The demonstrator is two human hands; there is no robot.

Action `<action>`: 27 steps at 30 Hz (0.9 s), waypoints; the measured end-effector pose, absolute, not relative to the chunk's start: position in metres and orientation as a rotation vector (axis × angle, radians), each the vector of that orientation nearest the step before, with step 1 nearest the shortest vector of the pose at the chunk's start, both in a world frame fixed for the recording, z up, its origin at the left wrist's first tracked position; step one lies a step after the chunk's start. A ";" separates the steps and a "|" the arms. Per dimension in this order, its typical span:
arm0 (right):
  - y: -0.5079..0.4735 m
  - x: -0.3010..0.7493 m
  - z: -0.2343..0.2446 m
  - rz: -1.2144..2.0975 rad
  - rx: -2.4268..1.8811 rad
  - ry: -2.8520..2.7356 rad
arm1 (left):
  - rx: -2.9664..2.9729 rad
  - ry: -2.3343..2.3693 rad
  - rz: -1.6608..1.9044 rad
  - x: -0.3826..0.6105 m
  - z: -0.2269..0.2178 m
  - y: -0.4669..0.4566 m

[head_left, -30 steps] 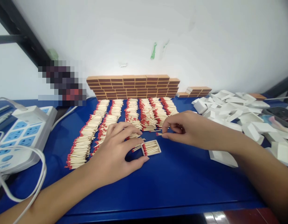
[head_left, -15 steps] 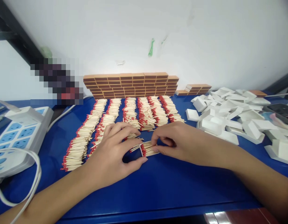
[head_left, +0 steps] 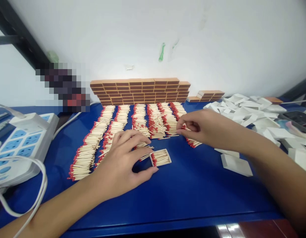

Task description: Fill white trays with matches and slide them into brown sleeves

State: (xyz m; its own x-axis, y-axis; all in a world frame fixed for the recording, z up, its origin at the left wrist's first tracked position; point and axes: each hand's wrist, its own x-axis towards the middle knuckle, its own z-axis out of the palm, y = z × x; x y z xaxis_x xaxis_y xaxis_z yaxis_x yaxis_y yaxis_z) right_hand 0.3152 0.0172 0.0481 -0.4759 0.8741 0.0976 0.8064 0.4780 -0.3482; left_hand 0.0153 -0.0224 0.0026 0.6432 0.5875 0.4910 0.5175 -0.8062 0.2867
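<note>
A small white matchbox tray (head_left: 161, 164) filled with red-tipped matches (head_left: 161, 157) lies on the blue table. My left hand (head_left: 124, 160) curves around its left end, index fingertip at the far corner and thumb at the near one. Farther right, my right hand (head_left: 202, 127) is bent in a pinch at the near end of the match rows (head_left: 169, 119). The pale end of a match (head_left: 172, 135) meets its fingertips; how many it grips is hidden. One loose match (head_left: 165, 138) lies beside that hand.
Brown-sided matchboxes (head_left: 143, 91) are stacked against the wall, with a smaller stack (head_left: 210, 95) to their right. Empty white trays (head_left: 249, 109) are heaped at right; one tray (head_left: 236, 164) lies nearer. A power strip (head_left: 24, 142) with white cables is at left.
My right hand has left the tray and moved right and away from me to the match rows, exposing the tray's right end. My left hand has stayed at the tray.
</note>
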 end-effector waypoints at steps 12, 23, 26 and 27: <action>0.023 0.317 0.039 0.551 -1.499 -2.611 | 2.737 0.924 0.894 0.015 0.002 -0.023; 0.012 0.295 0.031 0.468 -1.395 -2.584 | 2.742 0.921 0.887 0.015 0.002 -0.022; 0.014 0.296 0.030 0.459 -1.398 -2.556 | 2.746 0.921 0.885 0.016 0.003 -0.022; 0.015 0.296 0.030 0.462 -1.397 -2.554 | 2.748 0.920 0.885 0.016 0.003 -0.022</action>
